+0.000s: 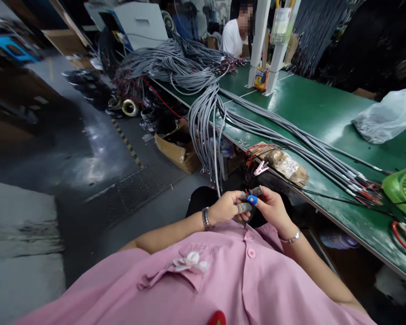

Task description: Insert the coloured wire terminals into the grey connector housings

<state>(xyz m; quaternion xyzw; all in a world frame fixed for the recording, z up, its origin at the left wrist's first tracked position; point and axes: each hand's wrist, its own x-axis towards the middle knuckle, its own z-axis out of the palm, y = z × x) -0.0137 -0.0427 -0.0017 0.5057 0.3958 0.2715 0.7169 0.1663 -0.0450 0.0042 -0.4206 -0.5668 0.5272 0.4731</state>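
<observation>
In front of the pink shirt my two hands meet, fingers pinched together. My left hand (227, 207), with a metal watch at the wrist and grey coverings on its fingers, is closed on the end of a grey cable (218, 176). Thin red and dark wires (247, 193) show between the fingertips. My right hand (274, 210), its thumb wrapped in blue, is closed on these wires from the other side. The fingers hide most of the wire ends. The cable runs up to a bundle of grey cables (203, 108) hanging over the table's edge.
On the green table (311, 104) lie more grey cables (301, 140), a taped brown block (284, 164) with a clip, a plastic bag (385, 117) and a green fan (404, 192). Below is an open cardboard box (176, 149). A person (232, 38) sits across the table.
</observation>
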